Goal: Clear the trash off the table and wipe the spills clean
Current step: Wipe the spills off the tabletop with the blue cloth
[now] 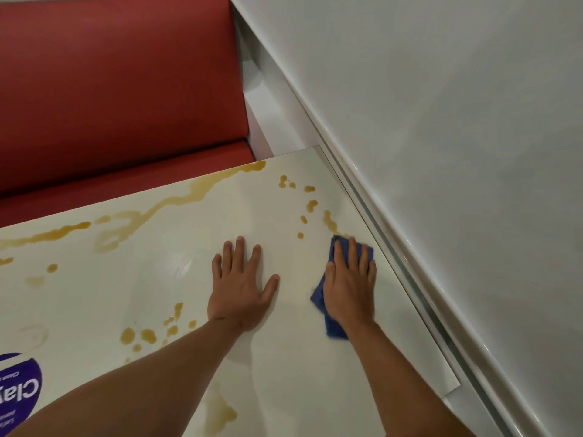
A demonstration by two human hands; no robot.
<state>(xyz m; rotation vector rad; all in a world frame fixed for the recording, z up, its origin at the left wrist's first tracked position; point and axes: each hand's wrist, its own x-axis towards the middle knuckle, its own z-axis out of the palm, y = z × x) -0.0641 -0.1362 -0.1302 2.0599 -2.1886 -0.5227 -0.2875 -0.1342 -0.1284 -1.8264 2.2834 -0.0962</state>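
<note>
While the left hand [240, 288] lies flat on the table [157, 279], the right hand's [348, 290] straight fingers [340, 253] press a blue cloth [334, 326] (mostly hidden).

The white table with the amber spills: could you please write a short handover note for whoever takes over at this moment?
Left hand: flat on the white table, fingers spread, holding nothing.
Right hand: pressing the folded blue cloth flat near the table's wall-side edge.
Done: no loose trash shows in view.
Left: amber spill along the far edge, the arc of drops just ahead of the cloth, the drops by the left forearm, and the smear at the near edge. A purple-labelled item sits at the lower left, mostly cut off.
</note>
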